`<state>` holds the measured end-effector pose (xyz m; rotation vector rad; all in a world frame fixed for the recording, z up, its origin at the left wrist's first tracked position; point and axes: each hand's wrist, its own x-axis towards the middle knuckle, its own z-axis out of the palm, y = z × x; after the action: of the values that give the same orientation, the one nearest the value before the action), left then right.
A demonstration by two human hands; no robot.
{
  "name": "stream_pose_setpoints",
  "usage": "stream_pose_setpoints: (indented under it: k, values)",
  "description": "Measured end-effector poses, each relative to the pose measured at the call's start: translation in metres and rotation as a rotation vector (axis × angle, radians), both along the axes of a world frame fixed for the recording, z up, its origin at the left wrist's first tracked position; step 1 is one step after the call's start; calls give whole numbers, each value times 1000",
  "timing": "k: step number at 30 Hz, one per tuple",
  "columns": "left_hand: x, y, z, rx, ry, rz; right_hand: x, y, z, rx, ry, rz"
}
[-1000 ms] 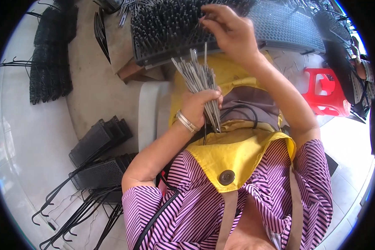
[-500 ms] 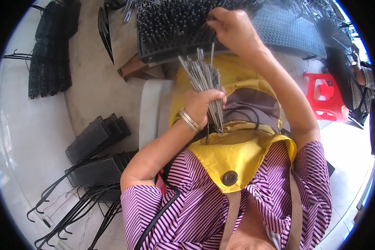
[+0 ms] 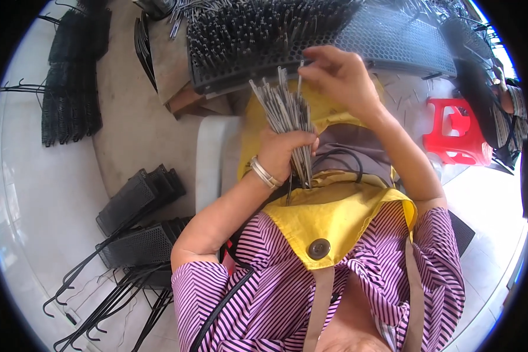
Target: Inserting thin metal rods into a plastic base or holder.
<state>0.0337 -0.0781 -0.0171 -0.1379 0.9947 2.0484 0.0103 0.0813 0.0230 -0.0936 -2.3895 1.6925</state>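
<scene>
My left hand (image 3: 286,149) is wrapped round a bundle of thin grey metal rods (image 3: 281,108), which fans out at the top in front of my apron. One rod stands taller than the others. Beside its tip is my right hand (image 3: 349,88), thumb and index finger apart, slightly blurred; contact with the rod is hard to make out. Just beyond lies a black perforated panel (image 3: 393,44) with rows of round holes. Its left part is densely filled with upright dark rods (image 3: 246,32), while bare holes show along the near edge and on the right.
Loose rods (image 3: 179,14) lie at the panel's far left. Black mesh racks with hooked wires (image 3: 138,240) stand at lower left, and more black racks (image 3: 73,76) at upper left. A red plastic stool (image 3: 457,132) is at right, near another person's arm (image 3: 504,100).
My right hand has come back from the panel's filled area toward me, down to the top of the bundle, and its fingers have spread. My left hand keeps its grip on the rods.
</scene>
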Motion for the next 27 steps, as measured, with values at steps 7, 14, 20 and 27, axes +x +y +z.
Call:
stream_pose_setpoints:
  k: [7, 14, 20, 27]
  values:
    - [0, 1, 2, 35, 73, -44, 2, 2, 12, -134, -132, 41]
    - [1, 1, 1, -1, 15, -31, 1, 2, 16, -210, -168, -7]
    - [1, 2, 4, -5, 0, 6, -6, 13, 24, -152, -79, -40]
    - [0, 3, 4, 9, -14, 33, -18, 10, 34, -116, 327, -221]
